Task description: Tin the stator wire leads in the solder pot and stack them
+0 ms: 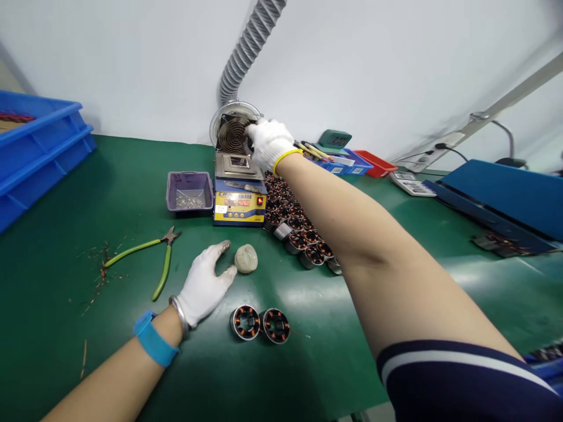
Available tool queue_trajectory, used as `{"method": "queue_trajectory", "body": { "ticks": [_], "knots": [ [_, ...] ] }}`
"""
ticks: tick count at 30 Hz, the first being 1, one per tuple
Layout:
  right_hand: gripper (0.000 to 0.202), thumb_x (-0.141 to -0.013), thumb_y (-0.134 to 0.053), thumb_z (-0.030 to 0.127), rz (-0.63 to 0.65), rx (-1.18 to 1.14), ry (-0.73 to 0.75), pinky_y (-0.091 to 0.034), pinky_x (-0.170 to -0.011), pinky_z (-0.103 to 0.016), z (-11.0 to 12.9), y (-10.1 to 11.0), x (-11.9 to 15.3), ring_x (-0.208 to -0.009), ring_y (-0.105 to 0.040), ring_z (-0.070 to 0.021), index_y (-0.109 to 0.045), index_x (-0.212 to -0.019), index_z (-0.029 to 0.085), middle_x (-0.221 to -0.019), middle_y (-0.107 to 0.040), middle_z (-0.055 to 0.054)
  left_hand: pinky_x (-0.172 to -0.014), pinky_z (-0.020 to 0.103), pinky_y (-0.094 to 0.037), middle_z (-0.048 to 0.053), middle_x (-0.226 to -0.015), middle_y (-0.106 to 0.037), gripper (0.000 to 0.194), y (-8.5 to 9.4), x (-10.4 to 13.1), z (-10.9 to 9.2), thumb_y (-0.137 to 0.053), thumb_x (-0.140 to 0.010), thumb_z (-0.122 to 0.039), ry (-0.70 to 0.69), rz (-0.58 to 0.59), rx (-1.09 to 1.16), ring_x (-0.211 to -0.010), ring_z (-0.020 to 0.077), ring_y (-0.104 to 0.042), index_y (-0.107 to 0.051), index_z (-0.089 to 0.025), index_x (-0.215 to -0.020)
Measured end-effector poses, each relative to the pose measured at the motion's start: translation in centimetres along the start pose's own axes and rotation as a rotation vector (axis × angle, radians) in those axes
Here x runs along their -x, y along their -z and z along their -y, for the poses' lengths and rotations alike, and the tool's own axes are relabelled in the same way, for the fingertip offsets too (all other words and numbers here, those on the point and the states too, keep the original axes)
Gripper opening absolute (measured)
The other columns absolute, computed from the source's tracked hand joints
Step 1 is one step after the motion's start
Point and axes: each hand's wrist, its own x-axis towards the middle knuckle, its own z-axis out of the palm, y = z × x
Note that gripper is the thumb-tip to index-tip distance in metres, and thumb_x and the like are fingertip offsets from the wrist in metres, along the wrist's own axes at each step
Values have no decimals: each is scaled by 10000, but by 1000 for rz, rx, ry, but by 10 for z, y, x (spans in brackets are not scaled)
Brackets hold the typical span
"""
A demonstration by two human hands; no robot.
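Note:
My left hand (206, 284), in a white glove, lies on the green table (316, 363) with thumb and fingers apart. Its fingertips are beside a small whitish round container (246, 259). My right hand (270, 143), gloved in white with a yellow cuff, reaches to the right edge of a round fan (234, 133) behind the solder pot (240, 208). Its fingers are curled round something dark that I cannot make out. Two ring-shaped copper-wound stators (245, 323) sit side by side near the front. More wound stators (295, 225) stand in rows under my right arm.
Green-handled cutters (166, 264) lie left beside wire scraps (102, 269). A purple bin (190, 192) adjoins the pot. Blue crates (39, 152) stand far left. Behind my right arm are a red tray (373, 164), a clock (335, 139) and a blue machine (505, 199).

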Motion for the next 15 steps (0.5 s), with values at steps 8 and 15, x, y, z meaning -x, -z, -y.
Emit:
{"method": "queue_trajectory", "body": {
  "ticks": [8, 15],
  "knots": [
    [433, -857, -612, 411, 1, -276, -128, -522, -887, -452, -3, -15, -12, -1045, -655, -327, -667, -1101, 58, -1021, -670, -147, -1114, 507, -466, 172, -1328, -668, 473, 1, 0, 0, -614, -813, -288, -18, -6, 0, -1233, 298, -632, -636, -132, -1259],
    [451, -917, -551, 448, -17, -451, -187, -476, -940, -435, -8, 8, 9, -1135, -626, -338, -658, -985, 16, -995, -648, -149, -1112, 488, -471, 167, -1323, -673, 465, 2, 0, -1, -603, -827, -305, -28, -10, 4, -1230, 288, -636, -637, -132, -1257]
  ]
}}
